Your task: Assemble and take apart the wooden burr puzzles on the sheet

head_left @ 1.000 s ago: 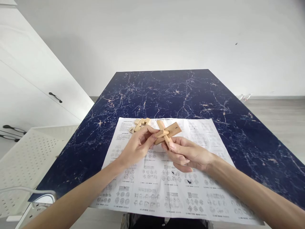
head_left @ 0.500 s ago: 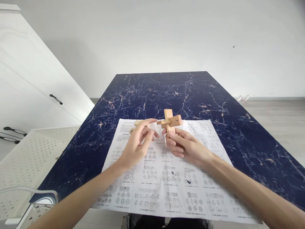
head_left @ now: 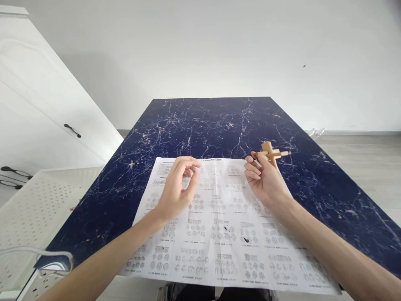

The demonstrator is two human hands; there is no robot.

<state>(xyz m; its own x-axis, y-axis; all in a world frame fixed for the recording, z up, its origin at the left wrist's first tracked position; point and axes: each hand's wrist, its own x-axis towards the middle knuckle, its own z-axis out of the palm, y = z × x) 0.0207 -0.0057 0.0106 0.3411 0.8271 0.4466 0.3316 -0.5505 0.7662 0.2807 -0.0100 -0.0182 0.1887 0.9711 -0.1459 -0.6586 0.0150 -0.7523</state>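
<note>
Head view: the right hand [head_left: 266, 182] holds a wooden cross puzzle [head_left: 271, 153] in its grip, fingers closed on the lower end, lifted just past the far right corner of the paper sheet [head_left: 219, 225]. The puzzle stands over bare dark marble worktop [head_left: 213, 125], which runs wide to the far edge and to the right edge. The left hand [head_left: 178, 190] hovers over the sheet's far left part, its grip loose, fingers curled and thumb near the fingertips, holding nothing that can be seen. The sheet reaches the worktop's near edge. A white perforated tray [head_left: 34, 209] sits beyond the left edge, beside a white cabinet [head_left: 40, 108].
</note>
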